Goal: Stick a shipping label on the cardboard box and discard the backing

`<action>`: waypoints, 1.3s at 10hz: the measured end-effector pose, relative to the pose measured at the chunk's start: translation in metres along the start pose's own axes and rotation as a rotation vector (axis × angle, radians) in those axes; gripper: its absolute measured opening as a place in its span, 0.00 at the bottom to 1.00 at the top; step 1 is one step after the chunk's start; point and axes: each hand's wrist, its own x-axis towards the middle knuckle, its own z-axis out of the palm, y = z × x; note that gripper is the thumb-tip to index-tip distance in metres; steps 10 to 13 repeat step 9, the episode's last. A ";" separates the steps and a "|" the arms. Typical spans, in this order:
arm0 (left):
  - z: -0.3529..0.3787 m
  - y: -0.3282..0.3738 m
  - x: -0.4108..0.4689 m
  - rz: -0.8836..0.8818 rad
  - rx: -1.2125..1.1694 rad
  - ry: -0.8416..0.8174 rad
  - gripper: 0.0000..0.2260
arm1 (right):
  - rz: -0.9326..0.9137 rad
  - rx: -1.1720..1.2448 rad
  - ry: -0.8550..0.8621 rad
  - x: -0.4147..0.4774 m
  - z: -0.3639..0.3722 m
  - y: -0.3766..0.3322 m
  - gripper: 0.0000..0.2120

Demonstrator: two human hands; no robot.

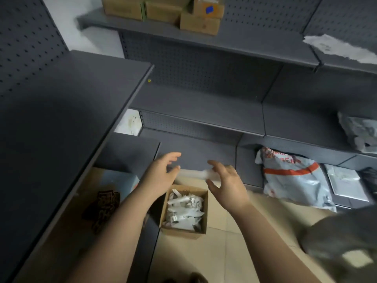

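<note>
A blurred strip of white backing paper (195, 174) stretches between my two hands, above an open cardboard box (184, 231) on the floor that is filled with crumpled white backing scraps (184, 209). My left hand (161, 172) has its fingers spread, and its thumb tip touches the strip's left end. My right hand (224, 180) curls its fingers around the strip's right end. Several closed cardboard boxes (163, 9) stand on the top shelf at the back. No label shows on any of them from here.
Dark grey metal shelving (61, 119) surrounds me on the left and at the back. Grey mailer bags (293, 176) lie on the low shelf to the right. A patterned dark cloth (102, 209) lies on the floor to the left. A grey garment (342, 242) fills the bottom right corner.
</note>
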 end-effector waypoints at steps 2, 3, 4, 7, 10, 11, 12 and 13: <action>0.047 -0.067 0.040 0.008 -0.013 -0.042 0.19 | 0.034 -0.009 -0.084 0.026 0.073 0.067 0.25; 0.069 -0.106 0.053 -0.013 0.013 -0.053 0.20 | 0.022 -0.066 -0.138 0.030 0.114 0.098 0.25; 0.093 -0.145 0.062 -0.048 0.004 -0.034 0.22 | 0.041 -0.063 -0.179 0.031 0.160 0.126 0.25; 0.146 -0.247 0.077 -0.094 -0.038 -0.030 0.22 | 0.120 -0.174 -0.350 0.013 0.282 0.188 0.26; 0.183 -0.276 0.083 -0.147 -0.072 -0.032 0.22 | 0.120 -0.263 -0.473 0.015 0.321 0.222 0.33; 0.183 -0.276 0.083 -0.147 -0.072 -0.032 0.22 | 0.120 -0.263 -0.473 0.015 0.321 0.222 0.33; 0.183 -0.276 0.083 -0.147 -0.072 -0.032 0.22 | 0.120 -0.263 -0.473 0.015 0.321 0.222 0.33; 0.183 -0.276 0.083 -0.147 -0.072 -0.032 0.22 | 0.120 -0.263 -0.473 0.015 0.321 0.222 0.33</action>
